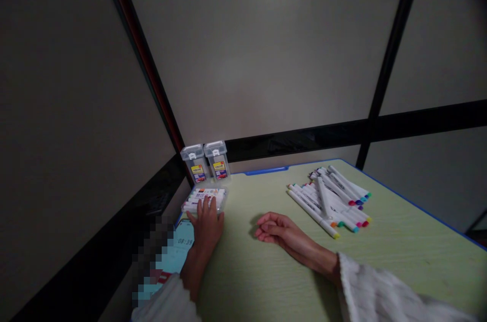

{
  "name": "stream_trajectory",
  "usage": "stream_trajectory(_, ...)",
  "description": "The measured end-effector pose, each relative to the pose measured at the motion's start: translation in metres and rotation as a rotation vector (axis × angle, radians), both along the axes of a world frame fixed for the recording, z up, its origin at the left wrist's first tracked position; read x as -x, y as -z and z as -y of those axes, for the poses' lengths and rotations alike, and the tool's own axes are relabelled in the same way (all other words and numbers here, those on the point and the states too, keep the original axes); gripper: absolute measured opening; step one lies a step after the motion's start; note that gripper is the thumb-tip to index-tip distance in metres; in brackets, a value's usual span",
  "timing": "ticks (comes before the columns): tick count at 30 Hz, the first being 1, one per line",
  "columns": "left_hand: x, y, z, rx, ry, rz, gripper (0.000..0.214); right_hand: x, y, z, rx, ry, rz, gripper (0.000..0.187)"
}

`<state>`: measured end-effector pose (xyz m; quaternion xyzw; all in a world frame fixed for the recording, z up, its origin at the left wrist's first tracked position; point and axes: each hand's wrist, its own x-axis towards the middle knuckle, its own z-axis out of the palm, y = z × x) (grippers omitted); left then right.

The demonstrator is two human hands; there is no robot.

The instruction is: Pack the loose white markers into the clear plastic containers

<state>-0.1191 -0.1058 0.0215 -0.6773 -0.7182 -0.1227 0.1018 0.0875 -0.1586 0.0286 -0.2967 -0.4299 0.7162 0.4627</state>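
On a pale green table [243,271], a flat clear case of markers [208,192] is being touched at its near side by the left hand [208,230], whose fingers are being held spread and palm down; no closed grip is being shown. The case is lying directly beyond that hand, near the left table edge, and its enclosed markers are being seen running crosswise, roughly at right angles to the reaching fingers. The left hand is thus being placed much nearer than the right hand [279,232], which is resting to the case's right and closer to the viewer, its fingers half curled and relaxed, with nothing being seen in it. Behind the case, two lidded clear containers, a left one [196,165] and a right one [217,162], are standing side by side, so that the far side is being hemmed in. A screen displaying a clock [184,233] is being partly covered by the left forearm. Beyond the right hand, to its right, a pile of loose capped markers [344,185] is lying fanned, with one outlying yellow-tipped marker [312,213] being presented nearest that hand. A blue strip [267,171] is being seen along the far edge.
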Motion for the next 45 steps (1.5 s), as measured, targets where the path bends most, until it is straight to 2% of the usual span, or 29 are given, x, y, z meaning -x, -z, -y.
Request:
stream_trajectory(8,0.002,0.000,-0.002,0.037,-0.013,0.007,0.047,-0.001,-0.001,0.002,0.007,-0.008,0.004,0.023)
stream_trajectory(12,0.003,-0.009,-0.010,0.041,-0.042,0.064,0.048,-0.001,0.000,0.002,0.005,-0.012,-0.006,0.023)
stream_trajectory(16,0.005,-0.031,-0.026,-0.015,-0.058,0.079,0.052,-0.001,0.000,0.003,0.006,-0.009,-0.023,0.023)
stream_trajectory(21,0.012,-0.068,-0.053,-0.208,-0.072,0.132,0.055,0.000,0.002,0.002,0.018,-0.013,-0.043,0.023)
stream_trajectory(25,0.023,-0.094,-0.076,-0.349,-0.027,0.111,0.062,0.002,0.004,-0.002,0.045,-0.024,-0.058,0.024)
stream_trajectory(28,0.032,-0.106,-0.092,-0.383,0.049,0.069,0.064,0.004,0.007,-0.004,0.062,-0.017,-0.055,0.023)
stream_trajectory(37,0.051,-0.111,-0.128,-0.234,0.011,-0.067,0.052,0.004,0.011,-0.008,0.085,-0.008,-0.057,0.021)
stream_trajectory(40,0.048,-0.115,-0.132,-0.281,-0.027,-0.010,0.043,0.004,0.012,-0.009,0.087,-0.018,-0.059,0.020)
stream_trajectory(45,0.037,-0.123,-0.131,-0.417,-0.130,0.069,0.041,0.005,0.013,-0.009,0.100,-0.010,-0.043,0.022)
